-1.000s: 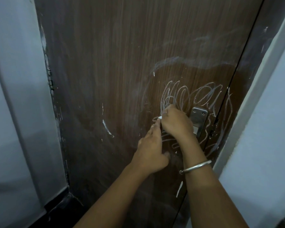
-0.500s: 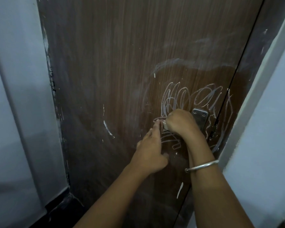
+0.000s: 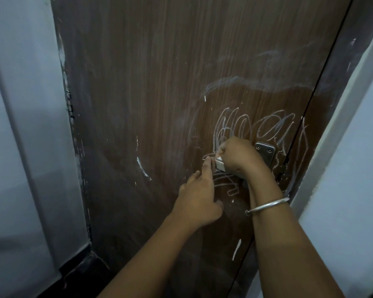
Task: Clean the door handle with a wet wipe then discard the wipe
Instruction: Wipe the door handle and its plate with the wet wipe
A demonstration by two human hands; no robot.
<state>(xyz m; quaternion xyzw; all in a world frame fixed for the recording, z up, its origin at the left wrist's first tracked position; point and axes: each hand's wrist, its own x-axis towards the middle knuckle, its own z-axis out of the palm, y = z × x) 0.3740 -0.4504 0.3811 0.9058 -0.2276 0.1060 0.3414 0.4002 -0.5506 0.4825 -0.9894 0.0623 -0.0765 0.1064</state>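
On the brown door (image 3: 159, 104), my right hand (image 3: 239, 158) is closed around the metal door handle (image 3: 220, 164). Only the handle's free left end shows past my fist. A white scrap of the wet wipe (image 3: 219, 157) peeks out by my thumb, and the remainder is hidden inside the grip. The handle's steel mounting plate (image 3: 266, 152) with two screws shows just right of my knuckles. My left hand (image 3: 197, 198) is below and to the left, fingers extended. Its index fingertip rests against the handle's exposed end and it holds nothing.
White chalk scribbles (image 3: 256, 127) cover the door around the handle. The door's closing edge and dark frame (image 3: 332, 67) run diagonally on the right beside a pale wall (image 3: 353, 168). Another pale wall (image 3: 19, 147) stands at the left, with dark floor (image 3: 73, 276) below. A metal bangle (image 3: 267, 206) circles my right wrist.
My right hand has slid right along the handle toward the plate, uncovering the handle's left end. My left hand has hardly moved, and its index finger now meets that end.
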